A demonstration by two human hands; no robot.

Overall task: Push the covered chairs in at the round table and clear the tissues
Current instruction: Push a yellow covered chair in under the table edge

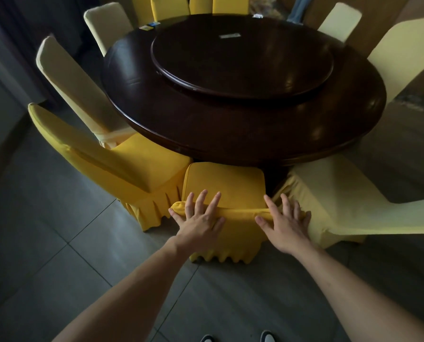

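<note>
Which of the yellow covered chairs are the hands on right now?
The deep yellow chair directly in front, at the table's near edge. Left hand and right hand lie spread on its backrest top; the neighbouring chairs are untouched.

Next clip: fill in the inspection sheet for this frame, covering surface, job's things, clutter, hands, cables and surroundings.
Surface: dark round wooden table with a raised round turntable at its centre.
Job's things: bright yellow covered chair nearest the camera, seat partly under the table edge; crumpled white tissue at the far rim.
Clutter: small blue and yellow packet at the far left rim; a pale flat item on the turntable, too small to identify.
Hands: left hand and right hand lie flat on the chair's backrest top, fingers spread.
Cables: nothing seen.
Surroundings: more yellow and cream covered chairs around the table; grey tiled floor.
</note>
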